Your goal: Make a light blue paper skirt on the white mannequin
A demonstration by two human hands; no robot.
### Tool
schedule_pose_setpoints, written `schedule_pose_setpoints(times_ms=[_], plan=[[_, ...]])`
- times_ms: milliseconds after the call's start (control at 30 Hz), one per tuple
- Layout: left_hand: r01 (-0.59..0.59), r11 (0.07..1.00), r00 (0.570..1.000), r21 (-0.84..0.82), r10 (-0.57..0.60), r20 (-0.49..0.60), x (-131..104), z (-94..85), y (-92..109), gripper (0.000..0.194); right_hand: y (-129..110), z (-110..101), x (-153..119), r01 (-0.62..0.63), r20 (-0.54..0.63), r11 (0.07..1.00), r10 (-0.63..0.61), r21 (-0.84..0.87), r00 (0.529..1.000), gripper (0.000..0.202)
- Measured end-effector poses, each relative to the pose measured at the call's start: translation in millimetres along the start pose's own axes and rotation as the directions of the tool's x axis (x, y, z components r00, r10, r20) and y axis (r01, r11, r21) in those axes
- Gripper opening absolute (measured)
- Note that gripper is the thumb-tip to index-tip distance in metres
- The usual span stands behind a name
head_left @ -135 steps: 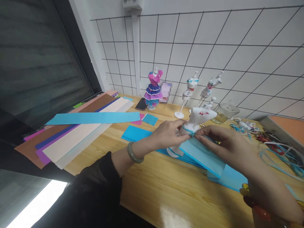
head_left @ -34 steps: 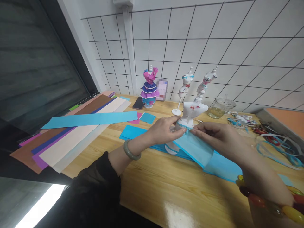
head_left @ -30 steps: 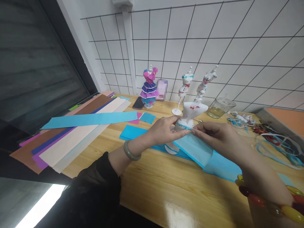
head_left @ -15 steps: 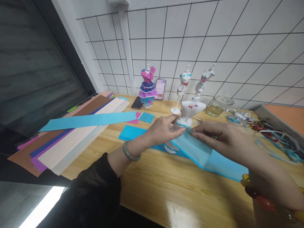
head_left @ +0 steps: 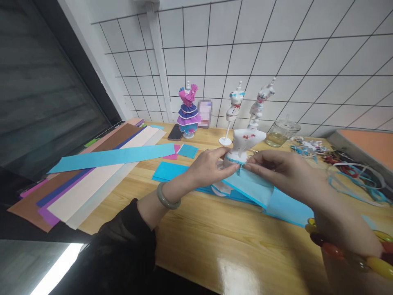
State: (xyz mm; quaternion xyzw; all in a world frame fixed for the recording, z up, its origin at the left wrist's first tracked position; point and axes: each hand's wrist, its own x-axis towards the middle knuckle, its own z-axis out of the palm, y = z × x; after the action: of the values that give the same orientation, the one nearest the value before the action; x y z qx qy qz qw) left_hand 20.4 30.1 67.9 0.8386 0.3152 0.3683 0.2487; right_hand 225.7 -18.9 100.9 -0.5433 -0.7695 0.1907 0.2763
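A small white dress-form mannequin (head_left: 245,140) with red marks on its chest stands before me, a thin blue band round its waist. My left hand (head_left: 210,167) is closed round its waist from the left, the thumb pressed at the band. At the front of the waist, my right hand (head_left: 273,166) pinches the gathered top edge of a sheet of light blue crepe paper (head_left: 253,187). This sheet hangs from the waist like a skirt and slants down to the right. More blue paper (head_left: 290,207) lies on the table below it.
Long paper strips (head_left: 107,164) in several colours spread over the left. Behind stand a mannequin in a ruffled paper dress (head_left: 188,112), two bare mannequins (head_left: 236,100), a phone (head_left: 175,132) and a glass cup (head_left: 278,137). Tangled ribbons (head_left: 353,180) and a grey box (head_left: 346,143) sit at right.
The view has shifted slightly. My right fingers have come in closer to the waist and my left thumb, and the hanging blue paper has lifted a little.
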Motion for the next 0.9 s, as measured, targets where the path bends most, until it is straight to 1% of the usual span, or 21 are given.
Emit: schedule_pose_setpoints(times_ms=[233,400,533,633,733,833,900], plan=[[-0.008,1.000,1.000,-0.006,0.008,0.008,0.1,0.7,-0.6,0.028,-0.8,0.0,1.4,0.023,-0.047,0.999,-0.024,-0.029,0.999,0.034],[-0.021,1.000,1.000,-0.005,0.021,0.018,0.0,-0.2,-1.6,0.028,-1.3,0.2,1.8,0.007,-0.045,1.000,-0.008,-0.028,0.999,0.035],[-0.014,1.000,0.999,-0.003,0.015,0.045,-0.2,-2.1,-0.3,0.033,-3.4,0.4,2.3,0.024,-0.046,0.999,-0.025,-0.029,0.999,0.034],[0.016,1.000,1.000,0.004,-0.016,0.027,-0.4,-2.3,2.2,0.041,-5.7,0.4,1.9,0.035,-0.057,0.998,-0.038,-0.045,0.998,0.035],[0.062,0.998,0.998,0.016,-0.062,-0.011,-0.7,-1.3,4.8,0.043,-6.3,0.7,1.5,0.042,-0.079,0.997,-0.048,-0.070,0.996,0.038],[0.070,0.996,0.997,-0.048,-0.071,-0.013,-0.6,-1.0,6.8,0.041,-3.8,1.7,2.1,0.062,-0.081,0.995,-0.068,-0.079,0.994,0.036],[0.081,0.991,0.996,-0.102,-0.083,-0.016,-0.3,-2.0,7.7,0.038,-1.8,2.4,2.6,0.107,-0.105,0.991,-0.115,-0.080,0.988,0.030]])
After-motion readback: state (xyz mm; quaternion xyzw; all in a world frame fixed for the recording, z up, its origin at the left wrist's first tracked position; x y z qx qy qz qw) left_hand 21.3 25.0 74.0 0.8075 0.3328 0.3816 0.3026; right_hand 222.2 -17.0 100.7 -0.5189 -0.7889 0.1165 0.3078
